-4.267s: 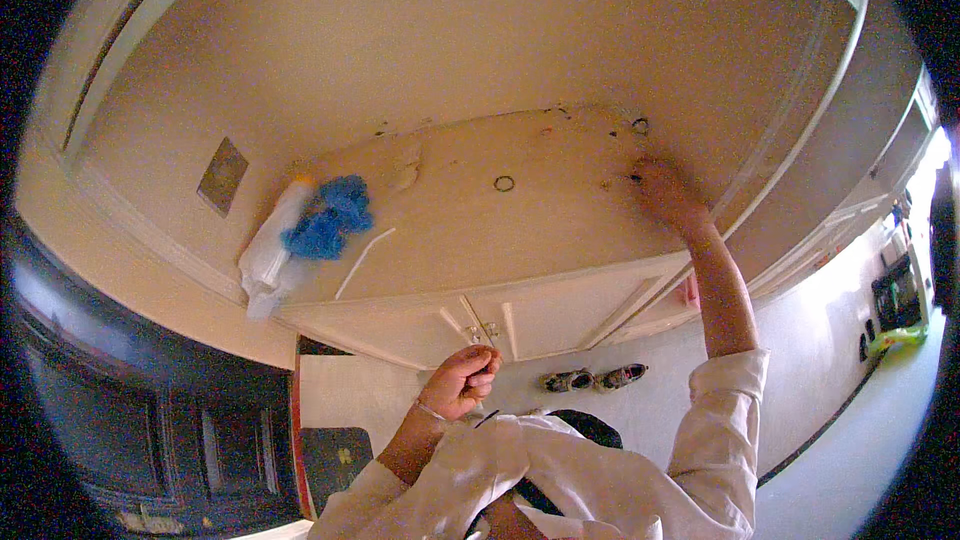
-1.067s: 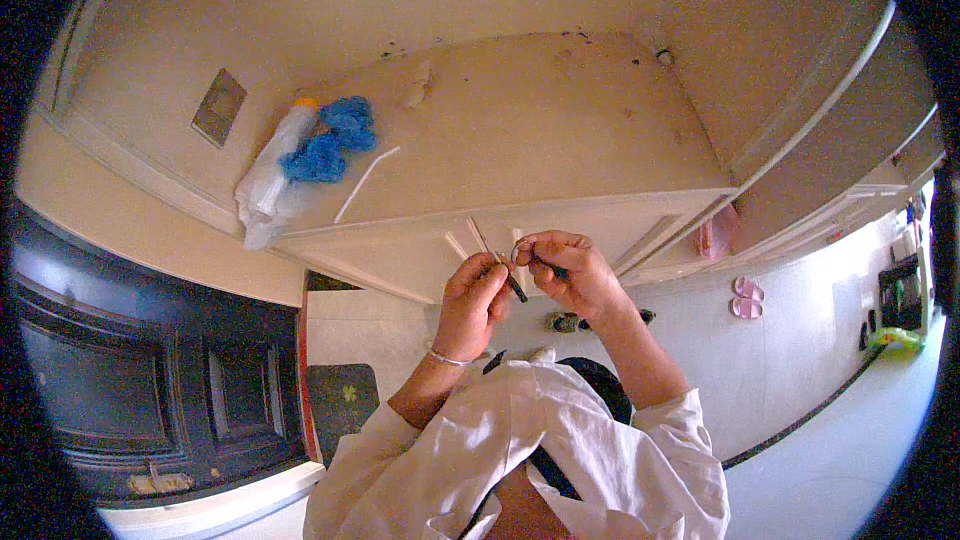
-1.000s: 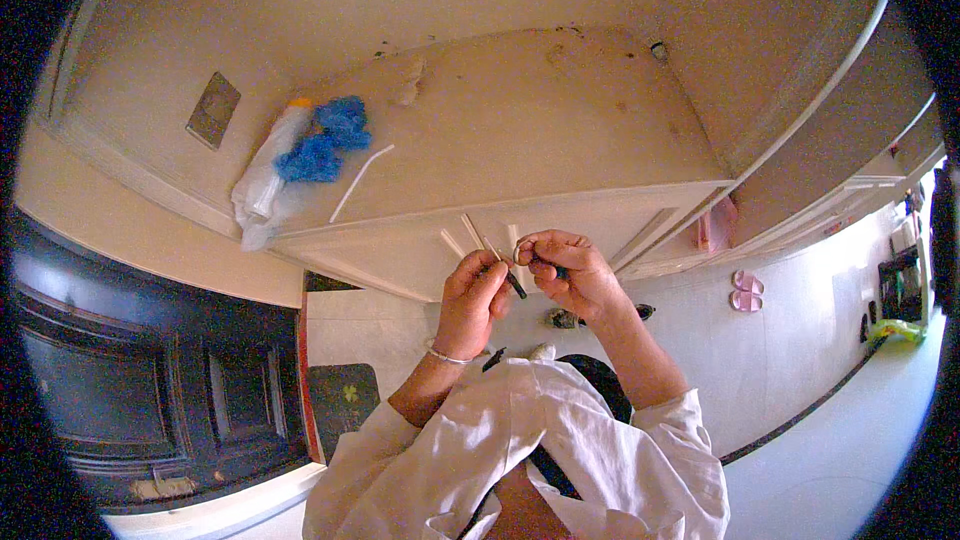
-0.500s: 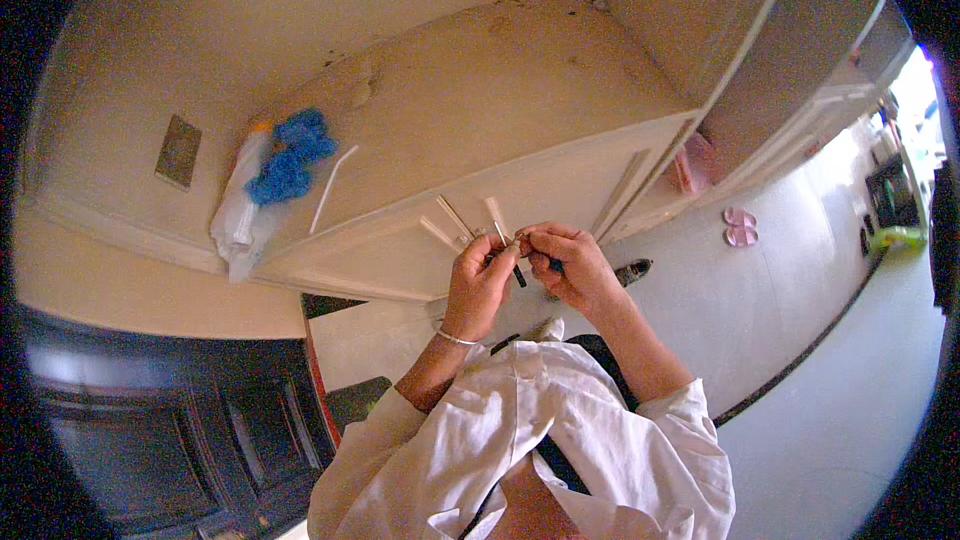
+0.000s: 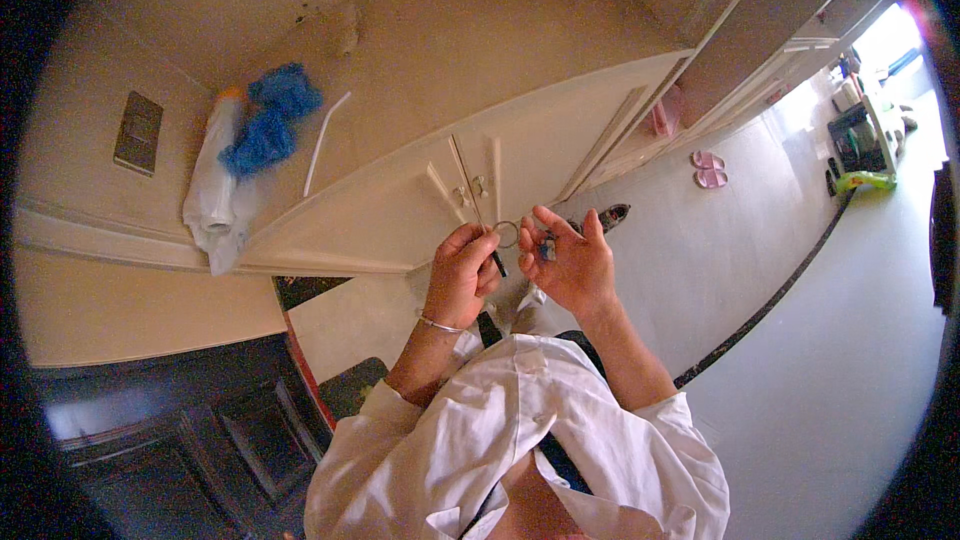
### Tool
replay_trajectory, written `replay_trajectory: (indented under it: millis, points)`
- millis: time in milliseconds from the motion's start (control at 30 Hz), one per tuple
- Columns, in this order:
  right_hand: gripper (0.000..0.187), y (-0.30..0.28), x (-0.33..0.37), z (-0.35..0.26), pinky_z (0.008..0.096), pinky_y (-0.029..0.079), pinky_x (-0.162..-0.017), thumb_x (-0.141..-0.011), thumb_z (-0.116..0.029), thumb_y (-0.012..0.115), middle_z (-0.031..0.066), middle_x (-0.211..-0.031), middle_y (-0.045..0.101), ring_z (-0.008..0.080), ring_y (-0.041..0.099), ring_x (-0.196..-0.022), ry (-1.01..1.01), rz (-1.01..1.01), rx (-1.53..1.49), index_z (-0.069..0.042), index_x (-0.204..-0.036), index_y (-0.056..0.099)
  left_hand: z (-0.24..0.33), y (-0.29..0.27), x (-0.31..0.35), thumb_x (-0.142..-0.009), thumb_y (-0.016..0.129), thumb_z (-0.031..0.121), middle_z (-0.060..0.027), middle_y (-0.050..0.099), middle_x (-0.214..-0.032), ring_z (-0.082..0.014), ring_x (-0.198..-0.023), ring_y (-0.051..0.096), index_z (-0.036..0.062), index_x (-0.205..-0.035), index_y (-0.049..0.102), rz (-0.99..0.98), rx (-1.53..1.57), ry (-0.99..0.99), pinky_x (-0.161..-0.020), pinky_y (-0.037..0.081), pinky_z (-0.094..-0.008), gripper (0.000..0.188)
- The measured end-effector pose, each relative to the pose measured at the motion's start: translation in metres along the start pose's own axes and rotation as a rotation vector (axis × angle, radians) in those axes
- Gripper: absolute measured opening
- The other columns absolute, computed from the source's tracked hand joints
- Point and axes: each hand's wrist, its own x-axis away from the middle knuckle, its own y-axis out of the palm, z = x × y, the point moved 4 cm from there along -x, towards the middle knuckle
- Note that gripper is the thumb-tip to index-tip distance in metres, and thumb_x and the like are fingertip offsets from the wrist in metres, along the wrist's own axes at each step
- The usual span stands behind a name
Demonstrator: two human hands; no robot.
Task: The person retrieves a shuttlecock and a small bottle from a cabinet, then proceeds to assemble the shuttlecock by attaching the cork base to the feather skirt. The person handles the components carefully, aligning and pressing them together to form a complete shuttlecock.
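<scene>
A thin metal ring (image 5: 507, 233), like a key ring, is pinched between the thumb and fingers of my left hand (image 5: 463, 275). Below those fingers a slim black piece (image 5: 499, 264) sticks out; whether it hangs on the ring I cannot tell. Just right of the ring is my right hand (image 5: 572, 265), palm turned up, thumb and index finger apart. A small blue-and-silver thing (image 5: 547, 249) lies in its curled fingers, too small to name. Both hands are in front of the cream cabinet doors (image 5: 430, 205).
On the ledge above the cabinet lie a crumpled blue plastic bag (image 5: 270, 120), a white plastic roll (image 5: 217, 175) and a white strip (image 5: 325, 145). Pink slippers (image 5: 709, 169) and a dark shoe (image 5: 612, 217) are on the floor. A dark panelled door (image 5: 200, 430) stands at lower left.
My hands have moved apart, and the ring now shows between them. My right hand has turned palm up and its thumb and index finger have spread. The view has shifted slightly.
</scene>
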Motion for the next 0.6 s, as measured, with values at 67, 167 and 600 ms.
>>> replay_trajectory:
  millis: [67, 167, 600]
  points:
    - [0.063, -0.005, 0.006, 0.008, 0.0425, 0.04, -0.084, -0.084, -0.057, 0.04, 0.0159, -0.111, 0.051, 0.0282, 0.048, -0.103, -0.047, 0.004, -0.02, -0.003, -0.115, 0.05, -0.002, -0.005, 0.004, -0.083, 0.055, 0.01, 0.006, 0.038, -0.052, -0.0035, -0.037, 0.027, 0.0097, -0.08, 0.053, -0.04, 0.061, -0.055, -0.034, 0.02, -0.0207, 0.004]
    - [0.062, -0.012, 0.015, 0.016, 0.0454, 0.036, -0.092, -0.083, -0.056, 0.043, 0.0163, -0.115, 0.05, 0.0302, 0.045, -0.111, -0.098, -0.037, -0.033, -0.005, -0.118, 0.049, -0.004, -0.011, 0.007, -0.083, 0.055, 0.01, 0.0057, 0.038, -0.051, -0.0038, -0.036, 0.027, 0.0095, -0.081, 0.054, -0.046, 0.074, -0.091, -0.034, 0.02, -0.0212, 0.003]
    - [0.041, -0.047, 0.034, 0.025, 0.041, 0.037, -0.097, -0.075, -0.017, 0.056, 0.0156, -0.111, 0.055, 0.0283, 0.049, -0.108, -0.252, -0.062, 0.125, 0.003, -0.111, 0.052, -0.028, -0.011, 0.02, -0.083, 0.056, 0.011, 0.0052, 0.039, -0.05, -0.0041, -0.036, 0.028, 0.0104, -0.081, 0.052, -0.127, 0.036, -0.154, -0.034, 0.02, -0.0214, 0.004]
